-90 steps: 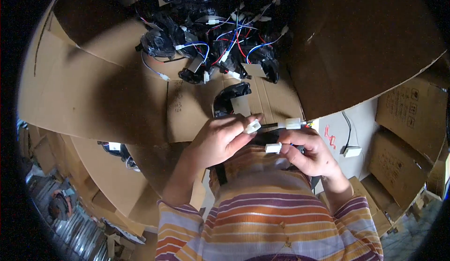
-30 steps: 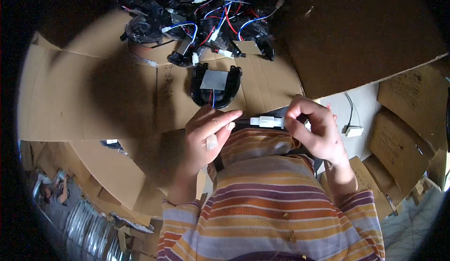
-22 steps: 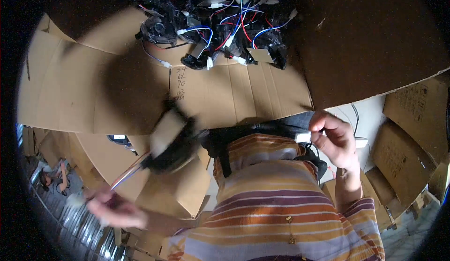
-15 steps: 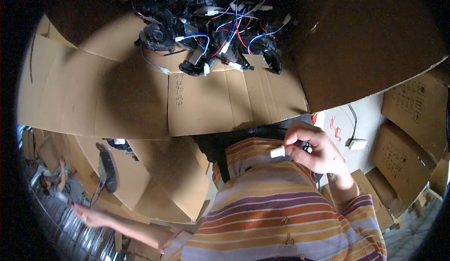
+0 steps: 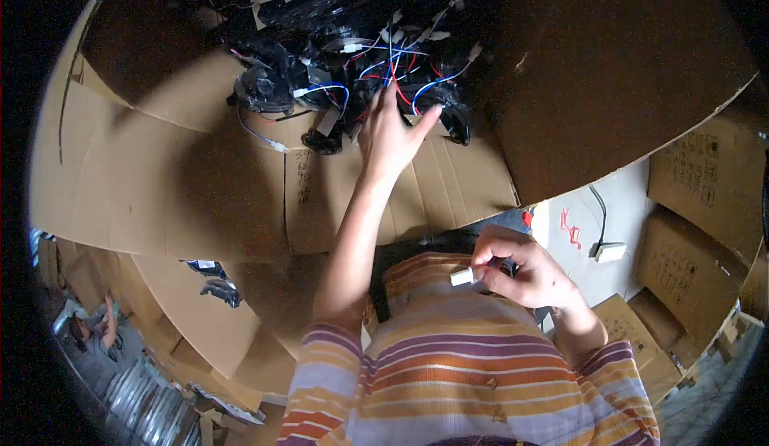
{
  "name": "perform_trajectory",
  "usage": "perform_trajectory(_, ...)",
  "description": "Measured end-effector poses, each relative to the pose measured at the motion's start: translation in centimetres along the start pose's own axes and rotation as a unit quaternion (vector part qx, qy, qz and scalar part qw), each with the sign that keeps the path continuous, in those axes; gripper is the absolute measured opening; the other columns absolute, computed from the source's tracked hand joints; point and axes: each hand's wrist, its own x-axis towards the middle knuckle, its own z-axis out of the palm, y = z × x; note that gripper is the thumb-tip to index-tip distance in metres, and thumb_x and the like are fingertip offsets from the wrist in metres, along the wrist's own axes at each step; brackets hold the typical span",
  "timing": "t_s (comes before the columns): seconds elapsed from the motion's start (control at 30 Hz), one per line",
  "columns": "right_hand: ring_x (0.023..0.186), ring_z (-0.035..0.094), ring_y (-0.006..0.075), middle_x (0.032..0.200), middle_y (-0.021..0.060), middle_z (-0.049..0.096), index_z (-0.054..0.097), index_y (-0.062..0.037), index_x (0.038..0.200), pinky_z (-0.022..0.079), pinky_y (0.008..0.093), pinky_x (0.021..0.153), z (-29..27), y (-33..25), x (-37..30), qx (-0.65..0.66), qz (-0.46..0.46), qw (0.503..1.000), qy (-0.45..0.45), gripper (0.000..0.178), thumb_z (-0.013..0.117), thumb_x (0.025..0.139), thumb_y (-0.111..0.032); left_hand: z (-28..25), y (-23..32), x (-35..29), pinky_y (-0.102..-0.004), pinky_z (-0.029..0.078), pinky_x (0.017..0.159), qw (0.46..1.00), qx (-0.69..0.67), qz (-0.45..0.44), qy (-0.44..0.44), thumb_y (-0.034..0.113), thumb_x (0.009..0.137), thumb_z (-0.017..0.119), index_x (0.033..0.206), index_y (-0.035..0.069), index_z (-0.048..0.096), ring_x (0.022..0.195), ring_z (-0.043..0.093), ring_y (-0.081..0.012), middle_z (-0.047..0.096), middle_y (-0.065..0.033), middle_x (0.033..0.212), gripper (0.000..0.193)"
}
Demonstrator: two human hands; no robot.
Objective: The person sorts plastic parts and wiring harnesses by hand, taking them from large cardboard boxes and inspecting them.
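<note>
My left hand (image 5: 390,138) reaches into the large cardboard box with thumb and fingers spread apart. Its fingertips are at the near edge of a pile of black plastic-wrapped parts (image 5: 268,86). These parts trail red, blue and white wires with white connectors (image 5: 352,48). I cannot see anything held in that hand. In front of my striped shirt, my right hand (image 5: 533,274) is closed, pinching a small white connector (image 5: 462,277) between thumb and fingers. Something dark shows inside the curl of the right fingers, too hidden to name.
The large cardboard box's near flap (image 5: 473,174) lies between me and the pile. At lower left, another open box (image 5: 192,294) holds dark parts (image 5: 220,290). Several cartons (image 5: 681,238) stand at right, beside a white socket block (image 5: 610,252) with a black cord. Another person (image 5: 92,330) is at far left.
My left hand has swung from the lower left up to the pile. The black wrapped part seen beside it, over the left box, now lies lower in that box. My right hand keeps its pinch.
</note>
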Motion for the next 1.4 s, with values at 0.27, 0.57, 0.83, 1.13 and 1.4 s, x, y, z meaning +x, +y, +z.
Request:
perform_trajectory(0.27,0.072,0.053,0.0183,0.076,0.0085,0.051,0.051,0.0009,0.078,0.043,0.0261,0.062,0.1,0.8,-0.2,0.053,0.02,0.998,0.001,0.007,0.051,0.071,-0.001,5.6,-0.8,3.8,-0.0367,0.041,0.065,0.996,0.086,0.01,0.001,0.03,0.067,0.058,0.089,0.004,0.051,0.074,0.054,-0.0281,0.056,-0.0137,0.08,0.035)
perform_trajectory(0.57,0.07,0.055,0.0185,0.074,0.0078,0.054,0.051,-0.001,0.081,0.043,0.0271,0.062,-0.6,1.1,0.0,0.069,0.031,0.997,0.002,0.009,0.051,0.071,-0.002,-2.0,2.9,0.8,-0.0233,0.039,0.058,0.932,-0.3,-0.057,-0.197,0.016,0.083,0.041,0.104,0.001,0.046,0.061,0.049,-0.0105,0.055,-0.0063,0.07,0.026)
perform_trajectory(0.83,0.069,0.051,0.0199,0.077,0.0081,0.052,0.054,-0.0004,0.079,0.041,0.0277,0.06,0.4,0.3,-1.8,0.032,0.068,0.99,-0.12,0.012,0.056,0.067,0.0,-7.4,4.7,-3.5,-0.0311,0.04,0.072,0.955,-0.224,0.117,-0.158,0.008,0.08,0.042,0.115,0.001,0.033,0.08,0.05,-0.0268,0.05,-0.0162,0.091,0.037)
perform_trajectory(1.13,0.062,0.05,0.0175,0.067,0.0066,0.05,0.053,-0.0016,0.072,0.039,0.0262,0.054,-1.0,-1.8,1.2,-0.037,-0.034,0.994,0.101,0.007,0.056,0.067,-0.003,-10.2,4.7,-6.3,-0.0355,0.044,0.063,0.923,-0.163,0.125,-0.326,0.007,0.075,0.048,0.104,-0.002,0.041,0.078,0.054,-0.0315,0.053,-0.0178,0.091,0.031)
perform_trajectory(1.4,0.061,0.047,0.0109,0.068,0.0034,0.051,0.055,0.0,0.07,0.036,0.0219,0.053,-1.1,-1.7,1.7,-0.067,-0.018,0.989,0.13,0.007,0.058,0.064,0.001,-10.9,5.3,-7.1,-0.0331,0.044,0.057,0.889,-0.11,0.229,-0.38,0.014,0.075,0.048,0.106,-0.001,0.041,0.065,0.054,-0.0279,0.053,-0.0162,0.074,0.035)
